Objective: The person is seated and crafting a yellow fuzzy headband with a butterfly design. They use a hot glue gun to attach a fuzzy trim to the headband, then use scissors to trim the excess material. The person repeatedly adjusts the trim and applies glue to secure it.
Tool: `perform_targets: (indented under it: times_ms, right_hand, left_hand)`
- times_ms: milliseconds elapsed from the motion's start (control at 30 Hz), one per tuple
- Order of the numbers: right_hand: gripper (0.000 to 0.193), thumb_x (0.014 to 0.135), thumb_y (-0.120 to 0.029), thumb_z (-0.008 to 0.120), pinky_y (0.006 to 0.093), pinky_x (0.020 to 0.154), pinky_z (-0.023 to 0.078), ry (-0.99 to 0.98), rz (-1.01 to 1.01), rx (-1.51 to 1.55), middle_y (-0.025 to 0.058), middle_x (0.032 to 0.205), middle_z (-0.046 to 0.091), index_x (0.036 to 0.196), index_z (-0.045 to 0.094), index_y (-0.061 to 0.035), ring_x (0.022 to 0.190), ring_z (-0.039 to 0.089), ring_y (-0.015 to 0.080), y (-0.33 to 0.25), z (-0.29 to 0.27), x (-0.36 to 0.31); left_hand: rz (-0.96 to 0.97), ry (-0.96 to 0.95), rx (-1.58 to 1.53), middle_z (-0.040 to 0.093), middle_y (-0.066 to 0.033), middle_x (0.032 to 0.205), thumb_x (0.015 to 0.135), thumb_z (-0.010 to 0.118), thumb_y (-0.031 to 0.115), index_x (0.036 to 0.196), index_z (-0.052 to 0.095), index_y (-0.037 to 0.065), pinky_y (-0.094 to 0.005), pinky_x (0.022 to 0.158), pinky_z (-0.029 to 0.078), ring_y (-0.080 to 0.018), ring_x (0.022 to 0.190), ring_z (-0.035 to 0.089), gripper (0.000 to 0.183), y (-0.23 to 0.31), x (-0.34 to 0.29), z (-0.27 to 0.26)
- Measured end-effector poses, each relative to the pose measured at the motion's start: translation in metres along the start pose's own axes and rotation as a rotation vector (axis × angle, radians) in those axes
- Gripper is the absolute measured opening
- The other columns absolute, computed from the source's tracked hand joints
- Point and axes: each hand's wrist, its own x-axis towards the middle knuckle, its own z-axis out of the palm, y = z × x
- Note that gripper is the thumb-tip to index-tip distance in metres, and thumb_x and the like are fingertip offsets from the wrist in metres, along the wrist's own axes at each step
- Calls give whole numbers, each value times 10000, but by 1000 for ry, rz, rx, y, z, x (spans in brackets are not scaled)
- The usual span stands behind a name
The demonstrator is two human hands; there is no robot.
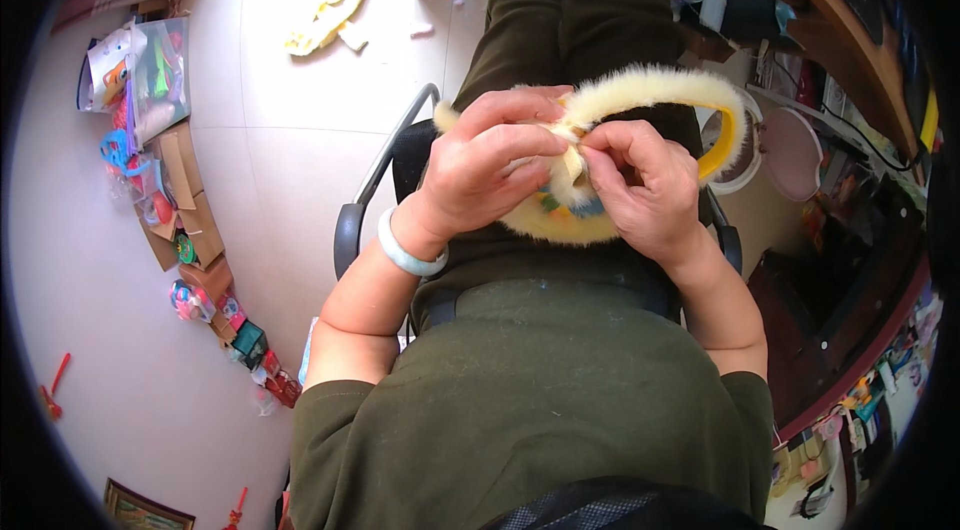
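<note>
While cardboard boxes (pixel 195 220) and a clear plastic container (pixel 162 65) line the wall at the frame's left, pale yellow cloth pieces (pixel 335 15) lie on the floor in the upper left. Right of these, a black chair armrest (pixel 349 230) curves beside the left forearm, which wears a pale bangle (pixel 408 248). The left hand (pixel 495 155), just above centre, has its fingers bent together, gripping the plush piece (pixel 660 82) near a narrow join; its thumb is hidden. The plush piece sits over the lap, a multicoloured patch (pixel 570 208) showing below the join. On its right, the right hand (pixel 645 185) pinches the edge there between thumb and forefinger; exactly what is between the tips cannot be told. The furry loop arches above this hand, its smooth yellow backing (pixel 722 145) showing at the far bend. It should be light, soft and floppy, hardly fragile, though the pile may slip and hide edges; the flat backing or the join looks the surest hold. Further right stands a pink round lid (pixel 790 155).
</note>
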Motion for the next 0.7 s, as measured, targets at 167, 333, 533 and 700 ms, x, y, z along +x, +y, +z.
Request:
perform_targets:
  times_ms: [167, 333, 533, 700]
  right_hand:
    - [143, 809, 6, 699, 280, 519, 469, 18, 121, 164, 93, 691, 623, 906, 600, -23, 544, 604, 191, 2, 2, -4]
    - [153, 813, -5, 710, 281, 541, 485, 100, 123, 161, 93, 721, 643, 926, 610, -27, 563, 618, 195, -6, 5, -2]
    - [188, 774, 6, 726, 324, 545, 496, 99, -108, -54, 124, 736, 641, 914, 604, -28, 586, 627, 277, -3, 7, 12]
    - [133, 818, 9, 689, 274, 563, 507, 96, 34, -21, 107, 737, 656, 912, 601, -21, 605, 653, 193, -4, 9, 5]
  left_hand:
    - [14, -29, -27, 591, -129, 1041, 646, 696, -132, 895, 655, 37, -380, 864, 551, -349, 1048, 644, 303, -3, 2, -2]
    - [10, -29, -26, 591, -132, 1044, 657, 722, -108, 862, 657, 40, -376, 850, 556, -347, 1046, 647, 262, -4, 1, -2]
    - [24, -26, -40, 594, -134, 1054, 668, 737, -94, 845, 651, 44, -373, 840, 560, -350, 1051, 646, 241, -5, 2, -2]
    - [4, -11, -98, 596, -127, 1052, 673, 732, -102, 826, 632, 43, -368, 842, 560, -351, 1066, 643, 233, -11, 0, -2]
